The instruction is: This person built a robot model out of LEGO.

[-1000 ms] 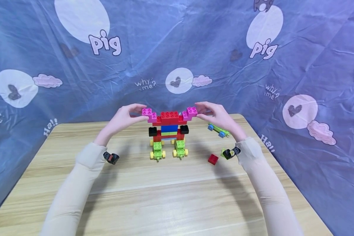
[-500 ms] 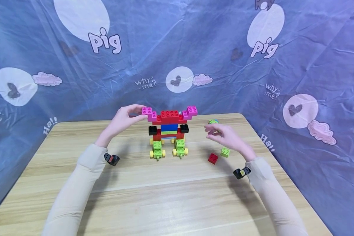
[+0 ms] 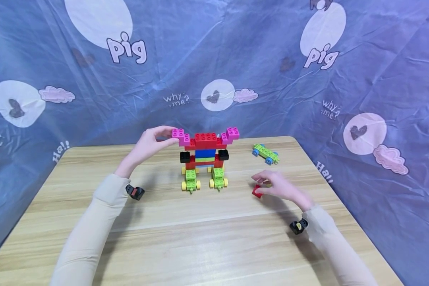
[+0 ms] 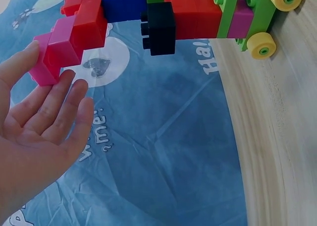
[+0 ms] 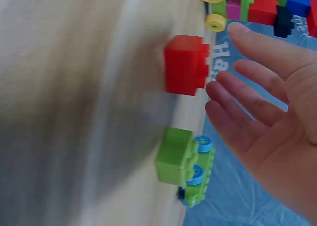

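A toy-brick figure (image 3: 205,153) stands on the table, with a red and blue body, black side bricks and lime feet on yellow wheels. At its upper left corner, my left hand (image 3: 151,147) pinches a pink brick (image 4: 45,62) between thumb and fingers. My right hand (image 3: 277,186) hangs over a loose red brick (image 5: 185,65), fingers spread and slightly bent with nothing between them. A loose lime brick (image 5: 174,156) lies beside the red one; in the head view the right hand mostly covers it.
Behind the right hand, a lime wheeled base (image 3: 265,153) with blue wheels rests near the back right of the wooden table (image 3: 186,246). A blue printed cloth (image 3: 164,75) hangs along the table's back and right sides.
My right hand has let go of the figure's right pink brick and moved right and down toward the viewer, over the loose bricks. The left hand has kept its place.
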Available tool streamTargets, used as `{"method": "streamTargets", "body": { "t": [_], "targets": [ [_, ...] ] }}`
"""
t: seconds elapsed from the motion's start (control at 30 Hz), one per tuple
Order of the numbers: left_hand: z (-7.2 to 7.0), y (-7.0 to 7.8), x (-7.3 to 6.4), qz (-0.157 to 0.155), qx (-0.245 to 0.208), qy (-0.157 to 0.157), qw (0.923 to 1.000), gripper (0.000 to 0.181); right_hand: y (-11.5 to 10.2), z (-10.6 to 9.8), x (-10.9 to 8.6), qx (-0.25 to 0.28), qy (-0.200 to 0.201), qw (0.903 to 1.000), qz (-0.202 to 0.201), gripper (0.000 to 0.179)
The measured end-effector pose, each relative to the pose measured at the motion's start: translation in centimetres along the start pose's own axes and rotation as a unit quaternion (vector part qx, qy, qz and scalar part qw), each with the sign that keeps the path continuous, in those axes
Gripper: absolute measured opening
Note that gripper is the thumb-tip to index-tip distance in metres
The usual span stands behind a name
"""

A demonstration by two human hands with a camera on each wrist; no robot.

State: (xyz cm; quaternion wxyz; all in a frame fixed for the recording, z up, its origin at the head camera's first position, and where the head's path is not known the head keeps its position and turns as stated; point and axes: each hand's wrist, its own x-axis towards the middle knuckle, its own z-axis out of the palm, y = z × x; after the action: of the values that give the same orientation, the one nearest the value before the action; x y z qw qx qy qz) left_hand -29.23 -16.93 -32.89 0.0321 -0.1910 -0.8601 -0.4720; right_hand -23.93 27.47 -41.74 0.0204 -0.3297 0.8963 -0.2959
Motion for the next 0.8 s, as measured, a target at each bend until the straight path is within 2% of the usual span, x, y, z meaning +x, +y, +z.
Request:
{"method": "streamTargets", "body": {
  "t": [0.17,0.27,0.4,0.63,0.8],
  "targets": [
    [0.0,0.0,0.0,0.006,0.005,-0.002,1.0000,0.044,0.2,0.6,-0.5,-0.065,-0.009,0.9978,0.010,0.044],
    [0.0,-0.1,0.0,0.004,0.004,-0.004,1.0000,0.045,0.3,1.0,-0.6,-0.081,-0.016,0.9965,0.013,0.045],
    [0.0,-0.1,0.0,-0.001,-0.001,-0.001,1.0000,0.043,0.2,1.3,-0.5,-0.072,-0.018,0.9971,0.015,0.045],
    [0.0,-0.2,0.1,0.013,0.010,-0.005,0.9998,0.044,0.0,1.5,-0.2,-0.039,-0.024,0.9986,0.024,0.046],
    [-0.1,-0.3,0.1,0.015,0.009,-0.009,0.9998,0.044,-0.5,1.1,0.4,-0.026,-0.026,0.9993,0.007,0.042]
  ]
}}
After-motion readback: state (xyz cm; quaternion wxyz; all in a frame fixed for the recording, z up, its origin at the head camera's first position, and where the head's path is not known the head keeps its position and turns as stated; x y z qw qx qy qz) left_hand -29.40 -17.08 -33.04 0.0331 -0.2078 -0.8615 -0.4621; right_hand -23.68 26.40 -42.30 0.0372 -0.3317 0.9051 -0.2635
